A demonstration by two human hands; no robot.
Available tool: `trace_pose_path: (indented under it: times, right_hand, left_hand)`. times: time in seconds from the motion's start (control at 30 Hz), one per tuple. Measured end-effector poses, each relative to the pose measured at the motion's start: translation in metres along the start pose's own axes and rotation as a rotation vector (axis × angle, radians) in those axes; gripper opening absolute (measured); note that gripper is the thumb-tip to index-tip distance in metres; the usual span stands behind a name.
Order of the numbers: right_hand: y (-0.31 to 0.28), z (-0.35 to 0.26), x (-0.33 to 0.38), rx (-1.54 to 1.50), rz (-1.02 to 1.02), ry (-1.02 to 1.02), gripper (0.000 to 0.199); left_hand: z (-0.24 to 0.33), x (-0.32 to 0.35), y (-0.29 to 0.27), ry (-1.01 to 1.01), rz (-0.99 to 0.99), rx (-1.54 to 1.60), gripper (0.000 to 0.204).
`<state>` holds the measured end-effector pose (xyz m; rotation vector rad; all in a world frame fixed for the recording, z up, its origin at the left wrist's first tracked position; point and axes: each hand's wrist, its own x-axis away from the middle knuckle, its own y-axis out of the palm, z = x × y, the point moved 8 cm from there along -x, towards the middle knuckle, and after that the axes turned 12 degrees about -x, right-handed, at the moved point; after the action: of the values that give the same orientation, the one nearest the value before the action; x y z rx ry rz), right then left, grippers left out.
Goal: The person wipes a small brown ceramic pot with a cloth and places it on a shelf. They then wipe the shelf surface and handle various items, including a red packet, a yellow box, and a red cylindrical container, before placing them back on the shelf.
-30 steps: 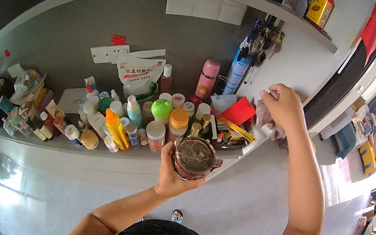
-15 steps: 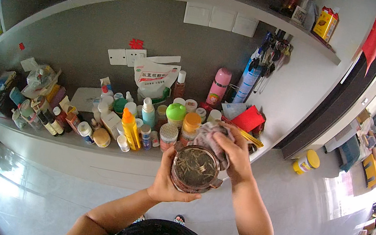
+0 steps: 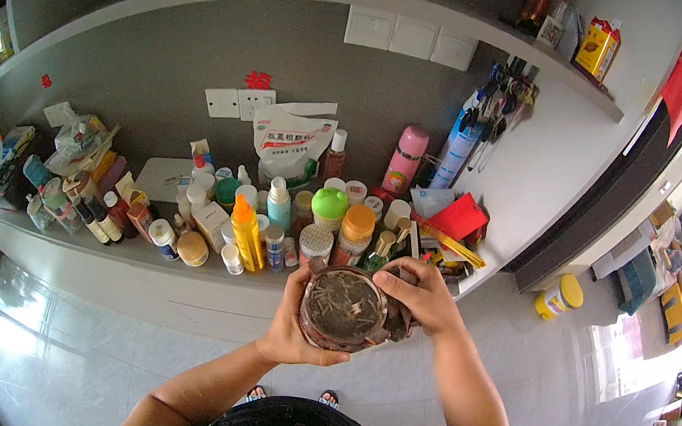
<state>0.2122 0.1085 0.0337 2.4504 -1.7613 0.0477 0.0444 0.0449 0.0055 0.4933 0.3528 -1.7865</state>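
Wall and shelf: a dark grey wall stands ahead of you, and a crowded shelf runs along it.
Pot: the round brown pot is in the air in front of you, just off the shelf edge. Grey stuff with little sticks fills its top.
Left hand: your left hand is wrapped round the pot from 7 to 10 o'clock.
Right hand: your right hand is at 2 o'clock on the pot, thumb on the rim. It grips a dark, crumpled thing, probably a cloth.
Bottles near the pot: the jar with an orange lid is at 12 o'clock, and the yellow bottle at 10.
Good holding: keep the pot flat, so nothing spills. Let your left hand carry it, and press softly with your right. Watch your elbows near the bottles.
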Motion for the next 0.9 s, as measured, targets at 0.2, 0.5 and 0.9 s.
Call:
trace_pose_path:
  times: [0.2,0.5,0.9]
  right_hand:
    - [0.007,-0.028,0.027,0.481,0.067,-0.172,0.056]
    - [0.019,-0.018,-0.004,0.639,-0.201,0.045,0.046]
    - [0.022,-0.011,0.027,0.061,-0.009,0.123,0.04]
  left_hand:
    - [-0.002,0.0,-0.001,0.02,0.021,-0.026,0.122]
    - [-0.005,0.017,0.018,-0.055,-0.22,0.014,0.125]
    - [0.011,0.014,0.001,0.004,-0.067,-0.001,0.123]
